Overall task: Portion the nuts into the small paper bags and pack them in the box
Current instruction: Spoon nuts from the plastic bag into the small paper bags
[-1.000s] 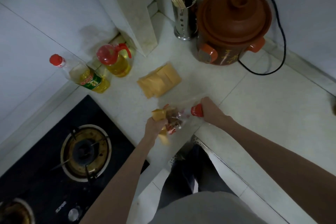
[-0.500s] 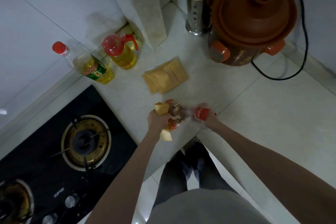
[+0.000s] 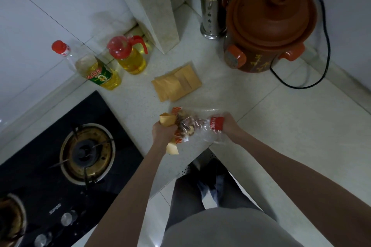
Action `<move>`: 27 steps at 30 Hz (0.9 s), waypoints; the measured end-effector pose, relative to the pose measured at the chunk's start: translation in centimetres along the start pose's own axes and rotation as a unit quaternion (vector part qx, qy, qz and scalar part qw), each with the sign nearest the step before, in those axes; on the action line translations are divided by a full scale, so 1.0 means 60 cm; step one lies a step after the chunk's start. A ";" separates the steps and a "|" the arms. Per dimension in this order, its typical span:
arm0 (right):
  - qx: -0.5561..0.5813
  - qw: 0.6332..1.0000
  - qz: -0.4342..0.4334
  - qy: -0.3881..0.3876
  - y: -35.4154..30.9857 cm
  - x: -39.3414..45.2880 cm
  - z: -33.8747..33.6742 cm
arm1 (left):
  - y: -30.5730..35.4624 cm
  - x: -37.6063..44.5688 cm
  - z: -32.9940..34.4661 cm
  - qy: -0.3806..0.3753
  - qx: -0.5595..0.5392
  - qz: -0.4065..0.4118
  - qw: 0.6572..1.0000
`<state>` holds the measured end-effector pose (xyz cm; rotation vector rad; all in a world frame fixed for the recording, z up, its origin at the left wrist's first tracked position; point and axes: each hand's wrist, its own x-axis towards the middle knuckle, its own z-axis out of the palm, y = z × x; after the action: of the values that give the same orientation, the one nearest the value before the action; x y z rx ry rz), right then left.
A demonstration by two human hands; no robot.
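My left hand (image 3: 163, 133) grips a small yellow-brown paper bag (image 3: 167, 120) near the counter's front edge, its mouth turned up and to the right. My right hand (image 3: 230, 125) grips the red-printed end of a clear plastic bag of mixed nuts (image 3: 191, 125). The plastic bag lies tilted toward the paper bag, and its open end meets the paper bag's mouth. The nuts have gathered at that end. A stack of flat paper bags (image 3: 176, 84) lies on the white counter just behind. No box is in view.
A black gas hob (image 3: 66, 158) fills the left. Two oil bottles (image 3: 96, 70) (image 3: 130, 56) stand behind it by the wall. A brown clay cooker (image 3: 269, 26) with a black cord and a steel chopstick holder (image 3: 213, 14) stand at the back right.
The view has shifted and drawn a little closer. Both hands keep their hold, and the plastic bag's nuts have slid further toward the paper bag's mouth.
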<state>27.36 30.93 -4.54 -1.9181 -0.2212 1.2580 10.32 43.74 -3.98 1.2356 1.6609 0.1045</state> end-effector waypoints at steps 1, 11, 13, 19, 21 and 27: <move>-0.022 1.000 -0.001 0.000 0.002 0.001 -0.005 | -0.001 0.001 -0.002 0.002 -0.002 0.000 1.000; 0.029 1.000 0.011 0.002 0.011 0.005 -0.035 | -0.009 0.020 -0.025 0.017 -0.017 -0.012 1.000; 0.046 0.999 0.013 0.004 0.012 0.005 -0.044 | -0.009 0.025 -0.028 0.024 -0.012 -0.009 1.000; 0.047 0.998 0.010 0.030 0.017 -0.001 -0.076 | -0.009 0.037 -0.033 0.036 0.014 -0.010 0.999; 0.050 0.998 0.014 0.034 0.018 -0.005 -0.087 | -0.009 0.041 -0.032 0.040 0.024 -0.008 0.999; 0.059 0.997 0.022 0.055 0.023 -0.018 -0.117 | -0.011 0.049 -0.031 0.044 0.051 -0.003 0.998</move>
<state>32.30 25.68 -3.56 -1.8930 -0.0474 1.1627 8.63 46.50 -5.41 1.3189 1.7636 0.0719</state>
